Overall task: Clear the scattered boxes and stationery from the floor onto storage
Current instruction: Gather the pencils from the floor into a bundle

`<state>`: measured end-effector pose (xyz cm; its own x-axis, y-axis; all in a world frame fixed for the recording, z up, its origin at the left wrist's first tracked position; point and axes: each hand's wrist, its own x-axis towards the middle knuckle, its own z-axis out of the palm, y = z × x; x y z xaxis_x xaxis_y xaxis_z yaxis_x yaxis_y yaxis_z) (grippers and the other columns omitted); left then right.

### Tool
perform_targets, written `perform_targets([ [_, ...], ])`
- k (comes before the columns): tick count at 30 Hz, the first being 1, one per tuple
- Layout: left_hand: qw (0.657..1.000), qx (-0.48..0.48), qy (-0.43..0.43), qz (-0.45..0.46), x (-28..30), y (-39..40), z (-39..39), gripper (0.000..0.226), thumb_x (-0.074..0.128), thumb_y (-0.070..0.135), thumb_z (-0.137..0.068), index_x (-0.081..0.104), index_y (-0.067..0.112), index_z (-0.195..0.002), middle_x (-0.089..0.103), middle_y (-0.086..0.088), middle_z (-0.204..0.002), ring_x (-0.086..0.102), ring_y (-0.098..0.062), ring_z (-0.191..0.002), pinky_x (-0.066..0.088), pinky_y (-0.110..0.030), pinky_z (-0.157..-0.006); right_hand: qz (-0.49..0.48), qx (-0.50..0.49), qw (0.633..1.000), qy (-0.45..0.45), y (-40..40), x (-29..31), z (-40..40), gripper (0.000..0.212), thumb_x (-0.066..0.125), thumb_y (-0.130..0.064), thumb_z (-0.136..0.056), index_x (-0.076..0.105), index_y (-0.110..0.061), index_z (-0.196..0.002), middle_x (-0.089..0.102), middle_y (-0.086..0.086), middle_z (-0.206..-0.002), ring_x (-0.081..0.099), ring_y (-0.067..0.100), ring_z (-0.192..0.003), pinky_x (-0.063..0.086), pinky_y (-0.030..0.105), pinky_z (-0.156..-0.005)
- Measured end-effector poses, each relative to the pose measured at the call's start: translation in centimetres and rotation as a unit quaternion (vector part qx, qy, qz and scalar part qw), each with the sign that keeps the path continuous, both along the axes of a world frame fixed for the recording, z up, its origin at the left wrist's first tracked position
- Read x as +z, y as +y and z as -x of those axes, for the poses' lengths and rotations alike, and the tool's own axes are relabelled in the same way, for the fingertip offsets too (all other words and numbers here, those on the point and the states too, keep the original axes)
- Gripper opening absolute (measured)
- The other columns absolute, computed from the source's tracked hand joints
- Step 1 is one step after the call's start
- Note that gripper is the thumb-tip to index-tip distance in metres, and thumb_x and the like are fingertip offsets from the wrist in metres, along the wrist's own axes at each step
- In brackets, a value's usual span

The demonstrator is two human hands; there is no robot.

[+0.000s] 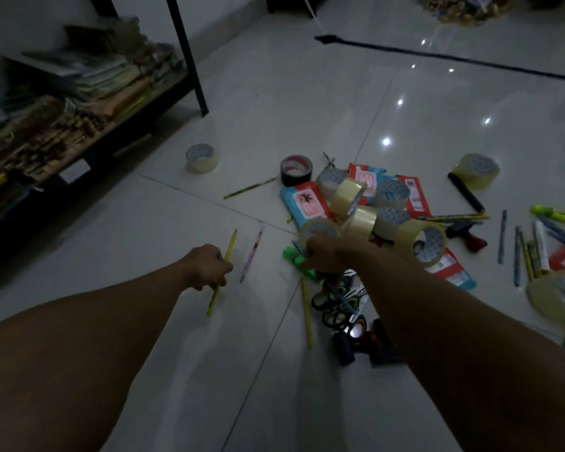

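Dim room, shiny white tile floor (274,102), low shelf (88,125) far left of tape pile (366,203). Left hand (209,265) left of pile, fingers curled round yellow pencil (224,272). Right hand (323,252) at near edge of pile, curled on thin things; cannot tell which. Pink pencil (252,254) lies on floor between hands. Risk: tape rolls may roll away if bumped; pencil may slip from loose grip

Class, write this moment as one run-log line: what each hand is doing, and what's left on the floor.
left hand: grips yellow pencil | right hand: in stationery pile, grasp unclear | floor: tape rolls, pink pencil uncollected
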<state>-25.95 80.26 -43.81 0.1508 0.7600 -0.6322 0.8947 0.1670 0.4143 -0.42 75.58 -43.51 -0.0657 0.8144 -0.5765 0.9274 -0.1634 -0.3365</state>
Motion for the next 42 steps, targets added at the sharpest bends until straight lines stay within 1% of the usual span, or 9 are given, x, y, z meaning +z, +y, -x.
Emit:
perform_targets([
  [5,0.997,0.060,-0.049,0.002,-2.4,1.5,0.3,0.025,0.044,0.022,-0.103,0.057,0.004,-0.094,0.071,-0.013,-0.085,0.067,-0.023,-0.074,0.053,-0.032,-0.068,0.043,0.030,0.998,0.017,-0.7,-2.2,-0.8,0.027,0.045,-0.029,-0.104,0.054,-0.013,-0.122,0.051,-0.001,-0.111,0.050,0.016,-0.111,0.045,0.037,-0.093],
  [10,0.997,0.046,-0.054,-0.044,-4.2,3.2,-1.7,0.023,0.040,0.020,-0.102,0.053,0.004,-0.091,0.066,-0.016,-0.082,0.063,-0.025,-0.065,0.046,-0.025,-0.053,0.004,0.005,0.999,0.033,-0.6,-5.0,-1.7,0.007,0.052,-0.021,-0.101,0.055,-0.019,-0.107,0.057,0.005,-0.101,0.056,0.018,-0.092,0.042,0.028,-0.076],
  [15,0.995,0.045,-0.025,-0.081,-6.7,4.0,-3.9,0.028,0.043,0.028,-0.102,0.048,0.006,-0.118,0.056,-0.020,-0.123,0.055,-0.035,-0.105,0.038,-0.034,-0.077,0.028,-0.042,0.998,0.032,-0.6,-7.9,-0.5,0.049,0.056,-0.025,-0.096,0.047,-0.006,-0.140,0.056,0.012,-0.133,0.056,0.024,-0.112,0.047,0.031,-0.090],
  [24,0.996,0.006,0.030,-0.080,-9.2,4.3,-3.8,0.049,0.076,0.049,-0.081,0.057,0.010,-0.104,0.062,-0.012,-0.106,0.060,-0.031,-0.103,0.038,-0.030,-0.071,-0.024,0.027,0.996,-0.087,-0.5,-8.9,2.6,0.036,0.063,-0.027,-0.095,0.062,-0.004,-0.122,0.063,0.015,-0.120,0.063,0.032,-0.110,0.051,0.037,-0.082],
  [31,0.993,0.055,0.013,-0.105,-10.0,3.0,-5.1,0.026,0.075,0.034,-0.085,0.064,0.011,-0.092,0.070,-0.016,-0.107,0.065,-0.033,-0.104,0.050,-0.031,-0.080,0.037,-0.072,0.996,0.024,0.1,-8.3,2.7,0.036,0.053,-0.023,-0.097,0.059,-0.002,-0.126,0.060,0.014,-0.128,0.060,0.029,-0.109,0.042,0.028,-0.076],
  [33,0.994,0.042,0.018,-0.100,-9.8,2.8,-5.5,0.023,0.067,0.031,-0.092,0.063,0.010,-0.100,0.067,-0.021,-0.114,0.063,-0.036,-0.109,0.046,-0.030,-0.079,0.049,-0.157,0.980,0.108,0.4,-7.2,1.9,0.043,0.048,-0.031,-0.101,0.054,-0.003,-0.132,0.057,0.015,-0.127,0.057,0.029,-0.111,0.037,0.027,-0.078],
  [37,0.997,0.053,0.003,-0.059,-9.4,2.4,-5.5,0.040,0.051,0.034,-0.102,0.062,-0.001,-0.118,0.066,-0.023,-0.113,0.063,-0.038,-0.108,0.043,-0.030,-0.076,0.067,-0.308,0.907,0.280,0.4,-4.6,0.1,0.045,0.036,-0.034,-0.107,0.051,0.005,-0.121,0.063,0.017,-0.087,0.063,0.021,-0.066,0.050,0.026,-0.056],
  [40,0.989,0.097,-0.112,-0.011,-8.3,2.3,-5.3,0.033,0.043,0.022,-0.107,0.061,-0.005,-0.102,0.066,-0.014,-0.076,0.066,-0.023,-0.064,0.045,-0.023,-0.050,0.103,-0.412,0.801,0.422,-0.2,-2.6,-0.8,0.027,0.035,-0.023,-0.107,0.045,-0.001,-0.118,0.057,0.016,-0.082,0.062,0.025,-0.069,0.057,0.035,-0.058],
  [42,0.979,0.101,-0.174,0.029,-6.9,2.1,-5.1,0.026,0.038,0.016,-0.108,0.057,0.001,-0.098,0.065,-0.005,-0.068,0.061,-0.008,-0.047,0.039,-0.021,-0.043,0.109,-0.425,0.771,0.462,-0.5,-1.6,-1.1,0.021,0.037,-0.018,-0.107,0.050,-0.002,-0.106,0.056,0.013,-0.080,0.062,0.024,-0.072,0.057,0.037,-0.061],
])
